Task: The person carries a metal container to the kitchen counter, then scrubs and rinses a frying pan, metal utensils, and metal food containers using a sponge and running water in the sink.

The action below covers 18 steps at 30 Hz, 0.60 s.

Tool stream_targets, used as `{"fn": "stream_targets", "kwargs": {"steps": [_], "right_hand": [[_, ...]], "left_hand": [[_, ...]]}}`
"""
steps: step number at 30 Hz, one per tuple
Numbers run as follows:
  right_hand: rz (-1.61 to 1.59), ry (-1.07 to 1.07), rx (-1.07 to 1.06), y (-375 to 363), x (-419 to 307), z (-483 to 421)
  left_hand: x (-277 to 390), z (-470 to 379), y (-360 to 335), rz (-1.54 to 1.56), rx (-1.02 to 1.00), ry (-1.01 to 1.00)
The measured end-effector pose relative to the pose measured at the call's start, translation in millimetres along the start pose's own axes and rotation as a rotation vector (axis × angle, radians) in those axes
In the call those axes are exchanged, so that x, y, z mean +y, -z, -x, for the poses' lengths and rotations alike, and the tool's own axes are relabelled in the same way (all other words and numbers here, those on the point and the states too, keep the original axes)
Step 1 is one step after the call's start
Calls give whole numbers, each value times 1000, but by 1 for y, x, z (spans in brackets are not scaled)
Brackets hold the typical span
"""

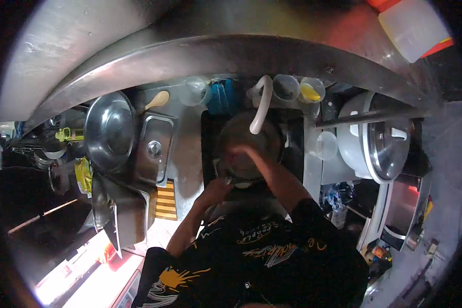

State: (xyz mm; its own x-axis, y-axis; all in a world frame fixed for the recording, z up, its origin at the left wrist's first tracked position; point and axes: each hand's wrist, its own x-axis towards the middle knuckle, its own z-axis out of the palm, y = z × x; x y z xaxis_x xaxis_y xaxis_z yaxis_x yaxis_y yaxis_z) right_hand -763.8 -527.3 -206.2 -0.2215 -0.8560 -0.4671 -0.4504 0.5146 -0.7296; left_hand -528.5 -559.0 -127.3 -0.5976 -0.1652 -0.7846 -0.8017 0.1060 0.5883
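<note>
A large round dark pot (267, 133) sits in the dim sink (294, 154) in front of me. My left hand (220, 188) grips the pot's near left rim, its fingertips in shadow. My right hand (238, 150) is over or inside the pot, blurred by motion. Whether its fingers hold anything cannot be made out. A white curved faucet spout (262, 107) hangs above the pot's far side. The pot's contents are too dark to tell.
Left are a large metal bowl (111, 131), a steel pan lid (154, 149), a wooden spoon (158, 100) and a striped wooden board (166, 202). Plastic containers (286, 87) line the back. Right stands a big white cooker (354, 142); a steel ledge (231, 54) overhangs.
</note>
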Motion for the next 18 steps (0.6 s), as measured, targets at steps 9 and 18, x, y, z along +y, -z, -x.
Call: {"fn": "stream_targets", "kwargs": {"steps": [9, 18], "right_hand": [[189, -364, 530, 33, 48, -7], [34, 70, 32, 16, 28, 42]], "left_hand": [[-5, -12, -1, -283, 101, -479], [0, -15, -13, -169, 54, -227]]}}
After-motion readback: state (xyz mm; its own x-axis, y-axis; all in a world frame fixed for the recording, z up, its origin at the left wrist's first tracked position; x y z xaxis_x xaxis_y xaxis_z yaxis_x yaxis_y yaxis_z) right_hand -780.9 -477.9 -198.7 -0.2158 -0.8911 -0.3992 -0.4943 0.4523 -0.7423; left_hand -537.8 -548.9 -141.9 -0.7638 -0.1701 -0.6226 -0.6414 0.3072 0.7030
